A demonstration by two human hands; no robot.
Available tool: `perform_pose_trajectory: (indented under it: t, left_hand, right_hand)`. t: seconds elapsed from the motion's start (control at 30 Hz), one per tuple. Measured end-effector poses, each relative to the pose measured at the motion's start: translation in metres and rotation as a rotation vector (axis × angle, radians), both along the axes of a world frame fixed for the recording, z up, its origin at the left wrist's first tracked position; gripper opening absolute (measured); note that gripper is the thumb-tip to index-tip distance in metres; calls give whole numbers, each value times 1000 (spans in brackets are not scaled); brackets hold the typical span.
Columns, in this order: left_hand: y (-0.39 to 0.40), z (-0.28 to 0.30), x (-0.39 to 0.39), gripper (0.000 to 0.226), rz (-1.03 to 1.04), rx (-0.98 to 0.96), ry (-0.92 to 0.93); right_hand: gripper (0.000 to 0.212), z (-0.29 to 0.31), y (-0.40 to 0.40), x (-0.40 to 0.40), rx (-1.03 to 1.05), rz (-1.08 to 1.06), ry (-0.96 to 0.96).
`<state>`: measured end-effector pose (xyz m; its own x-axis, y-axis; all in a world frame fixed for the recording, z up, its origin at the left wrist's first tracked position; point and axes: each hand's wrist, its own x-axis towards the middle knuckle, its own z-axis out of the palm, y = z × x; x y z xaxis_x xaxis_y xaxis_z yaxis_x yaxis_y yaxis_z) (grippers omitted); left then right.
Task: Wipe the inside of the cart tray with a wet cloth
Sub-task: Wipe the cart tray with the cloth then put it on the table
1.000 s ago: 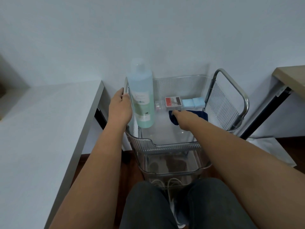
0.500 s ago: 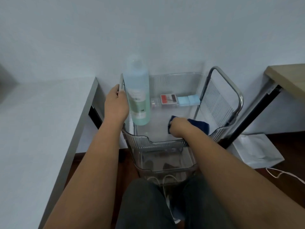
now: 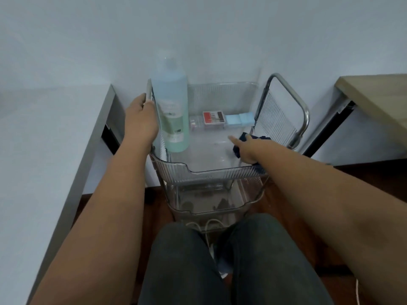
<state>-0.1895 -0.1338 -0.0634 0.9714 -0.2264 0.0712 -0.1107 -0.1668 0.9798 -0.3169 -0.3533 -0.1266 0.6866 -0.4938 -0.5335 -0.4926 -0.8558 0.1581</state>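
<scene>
A right hand [image 3: 245, 148] presses a dark blue cloth [image 3: 243, 137] into the clear ribbed plastic cart tray [image 3: 211, 172], left hand [image 3: 141, 122] gripping its rim; a wide sweep could topple the tall pale-blue bottle [image 3: 172, 111].

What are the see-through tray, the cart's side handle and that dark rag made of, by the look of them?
The cart tray looks like clear ribbed plastic: the shelf below shows through its wall. The handle frame seems to be polished metal tube, bright and mirror-like, probably chromed. The cloth under the right hand is dark blue fabric, soft and crumpled; its fibre cannot be told.
</scene>
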Motion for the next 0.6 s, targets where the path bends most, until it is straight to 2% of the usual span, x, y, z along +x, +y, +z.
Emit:
perform_pose_trajectory:
  t: [0.07,0.1,0.17,0.2,0.27,0.37,0.43,0.53,0.6]
  left_hand:
    - [0,0,1,40,-4,-1,0]
    - [0,0,1,41,-4,1,0]
    - [0,-1,1,41,5,-9,2]
    - [0,-2,1,40,10,-13,5]
    - [-1,-3,1,39,11,-22,7]
    - [-1,-7,4,35,32,-36,0]
    - [-2,-8,3,31,46,-32,-20]
    - [-2,-4,-1,43,62,20,-14]
    - [-1,-2,-2,44,60,46,-26]
  right_hand:
    - [89,-14,3,-1,-23,-235,-103]
    - [79,-17,4,0,-19,-271,-113]
    - [48,-18,4,1,-14,-192,-66]
    - [40,-16,7,1,-20,-140,-33]
    - [43,-5,17,4,-45,-39,24]
    - [48,7,43,14,-16,-14,36]
    - [41,13,59,20,-9,56,-5]
    - [32,17,84,33,36,196,-105]
    - [31,21,110,48,88,301,-167]
